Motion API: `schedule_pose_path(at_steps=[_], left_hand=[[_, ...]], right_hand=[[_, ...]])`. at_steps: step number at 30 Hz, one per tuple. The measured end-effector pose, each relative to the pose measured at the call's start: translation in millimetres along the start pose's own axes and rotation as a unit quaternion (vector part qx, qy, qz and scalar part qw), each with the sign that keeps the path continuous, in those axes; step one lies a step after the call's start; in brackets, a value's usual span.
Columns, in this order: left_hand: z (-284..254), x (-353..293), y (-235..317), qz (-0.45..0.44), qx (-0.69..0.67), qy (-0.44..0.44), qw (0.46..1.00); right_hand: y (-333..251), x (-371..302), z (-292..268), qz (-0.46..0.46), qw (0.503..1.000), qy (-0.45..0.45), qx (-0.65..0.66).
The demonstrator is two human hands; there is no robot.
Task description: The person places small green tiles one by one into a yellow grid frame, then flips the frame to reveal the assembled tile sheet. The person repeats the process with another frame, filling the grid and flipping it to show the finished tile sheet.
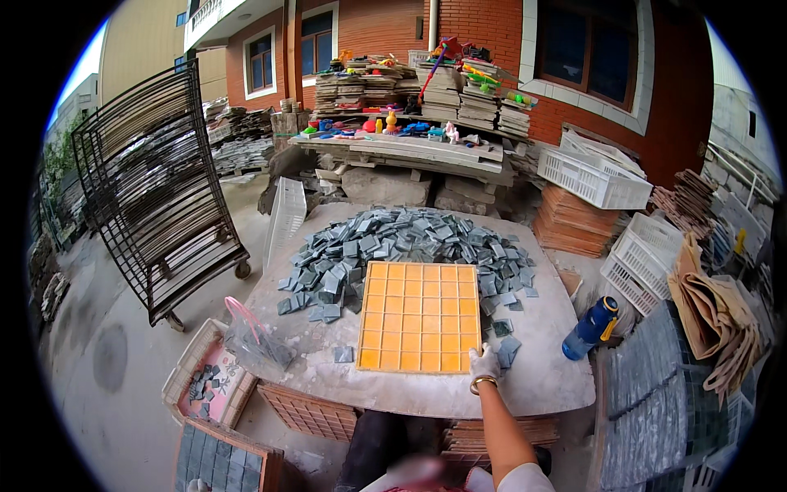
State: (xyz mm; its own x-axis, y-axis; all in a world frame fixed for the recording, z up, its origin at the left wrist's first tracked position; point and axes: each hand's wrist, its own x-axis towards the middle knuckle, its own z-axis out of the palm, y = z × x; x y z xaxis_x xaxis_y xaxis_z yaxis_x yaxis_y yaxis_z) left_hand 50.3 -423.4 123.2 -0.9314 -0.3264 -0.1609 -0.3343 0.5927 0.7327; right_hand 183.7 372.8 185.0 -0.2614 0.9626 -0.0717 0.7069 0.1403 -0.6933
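Observation:
A square orange grid tray, its cells holding nothing, lies on the pale work table. My right hand, in a white glove with a bracelet at the wrist, grips the tray's near right corner. Heaped behind and around the tray are many loose grey-green stone tiles. One tile lies just right of my right hand, another left of the tray. At the lower left edge, a bit of my gloved left hand shows at a grid tray filled with grey tiles; its fingers are mostly cut off.
A clear plastic bag sits on the table's left side, above a crate with tile pieces. At the right edge stands a blue bottle. Stacked tile sheets and white crates are to the right; a metal rack cart stands left.

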Motion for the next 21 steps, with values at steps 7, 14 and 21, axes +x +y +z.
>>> schedule_pose_path(at_steps=[7, 14, 21], left_hand=[[199.7, -75.1, 192.1, 0.354, -0.061, -0.117, 0.926], [220.8, -128.4, 264.7, 0.024, -0.315, -0.338, 0.886], [264.4, -180.4, 209.9, 0.130, -0.292, -0.503, 0.803]], right_hand=[[8.3, 40.3, 1.0, -0.025, 0.872, -0.265, 0.412], [78.2, -102.5, -45.7, 0.070, 0.799, -0.352, 0.483], [229.0, -181.6, -41.1, 0.125, 0.818, -0.387, 0.407]])
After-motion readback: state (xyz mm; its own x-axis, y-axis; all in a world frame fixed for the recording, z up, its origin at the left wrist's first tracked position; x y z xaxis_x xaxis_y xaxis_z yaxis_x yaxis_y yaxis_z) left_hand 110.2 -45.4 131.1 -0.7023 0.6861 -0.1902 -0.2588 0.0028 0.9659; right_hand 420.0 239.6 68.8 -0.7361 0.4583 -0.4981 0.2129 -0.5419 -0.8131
